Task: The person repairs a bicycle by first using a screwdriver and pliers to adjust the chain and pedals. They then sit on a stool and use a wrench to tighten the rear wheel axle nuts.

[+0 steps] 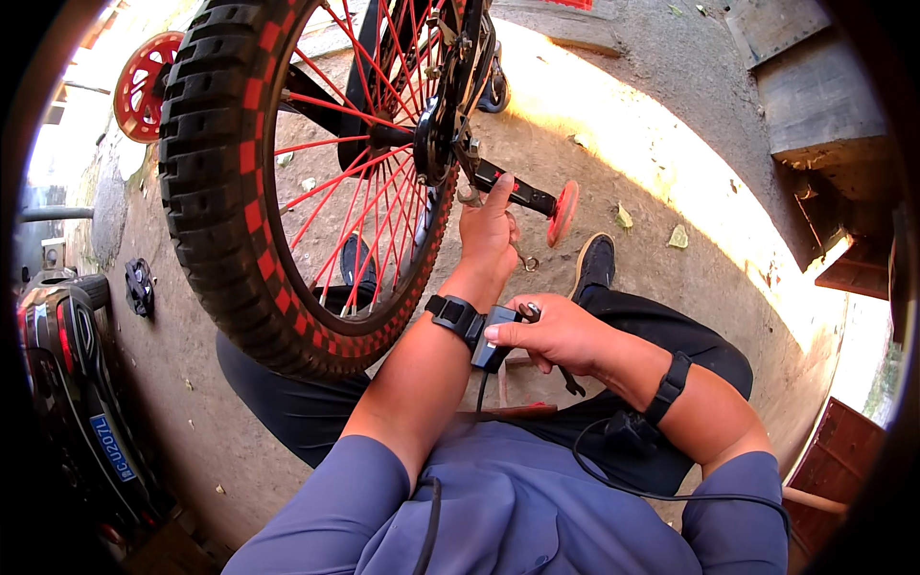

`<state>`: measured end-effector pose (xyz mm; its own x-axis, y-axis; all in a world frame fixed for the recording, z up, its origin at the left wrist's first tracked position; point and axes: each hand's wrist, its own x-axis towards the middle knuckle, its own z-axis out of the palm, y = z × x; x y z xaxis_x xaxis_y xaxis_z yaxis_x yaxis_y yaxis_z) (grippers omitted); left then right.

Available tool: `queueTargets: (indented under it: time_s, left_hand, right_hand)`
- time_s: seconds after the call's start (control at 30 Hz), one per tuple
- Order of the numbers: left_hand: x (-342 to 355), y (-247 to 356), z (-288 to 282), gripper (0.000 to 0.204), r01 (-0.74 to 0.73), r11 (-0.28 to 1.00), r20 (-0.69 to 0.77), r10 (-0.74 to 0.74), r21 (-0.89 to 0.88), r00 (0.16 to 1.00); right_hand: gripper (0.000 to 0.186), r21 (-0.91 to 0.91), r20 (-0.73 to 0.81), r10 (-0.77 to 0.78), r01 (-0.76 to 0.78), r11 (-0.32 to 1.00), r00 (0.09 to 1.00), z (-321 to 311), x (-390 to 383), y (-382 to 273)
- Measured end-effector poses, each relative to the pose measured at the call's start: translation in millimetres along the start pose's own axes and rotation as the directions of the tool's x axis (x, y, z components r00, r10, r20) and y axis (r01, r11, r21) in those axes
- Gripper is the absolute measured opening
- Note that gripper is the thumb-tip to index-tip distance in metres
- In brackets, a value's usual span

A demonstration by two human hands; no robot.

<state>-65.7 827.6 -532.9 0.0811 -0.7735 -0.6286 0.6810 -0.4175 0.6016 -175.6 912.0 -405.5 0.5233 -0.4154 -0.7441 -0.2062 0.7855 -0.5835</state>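
A small bicycle stands with its wheel [278, 316] toward me, red-spoked with a red-and-black checked band. From the axle area a black bracket [522, 192] reaches right to a small red training wheel [563, 213]. Beside the bracket, my left hand [487, 235] is closed around what looks like a metal wrench; a ring end [530, 263] sticks out past the fingers, and the rest is mostly hidden. In my right hand [561, 333] is another wrench [573, 381], its open jaw pointing down. The right thumb rests on a grey box [494, 340] strapped to my left wrist.
Another red training wheel [144, 88] is at the far left. A black toy car [81, 383] stands left of me, near a black pedal-like part [140, 287]. Wooden boards [824, 96] line the right. My shoes [595, 264] flank the bicycle's wheel; a cable [671, 496] crosses my lap.
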Motion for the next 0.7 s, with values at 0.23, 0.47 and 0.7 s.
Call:
queueTargets:
  time_s: [0.23, 0.47, 0.7]
  left_hand:
    - [-1.7, 1.4, 2.9, 0.033, 0.029, 0.999, 0.002, -0.029, 0.013, 1.0]
    - [-4.9, 0.2, 4.3, 0.027, 0.023, 1.0, -0.021, -0.023, 0.009, 1.0]
    - [-2.6, -2.0, 2.2, 0.03, 0.004, 1.0, -0.016, -0.004, 0.015, 1.0]
  right_hand:
    - [0.04, -0.046, 0.055, 0.053, -0.051, 0.998, 0.997, -11.1, 1.0, 4.1]
    - [0.031, 0.074, 0.079, 0.048, -0.054, 0.996, 0.996, -11.1, -1.0, 11.6]
    - [0.043, 0.107, -0.076, -0.028, 0.036, 0.994, 0.997, 17.5, -8.5, -1.6]
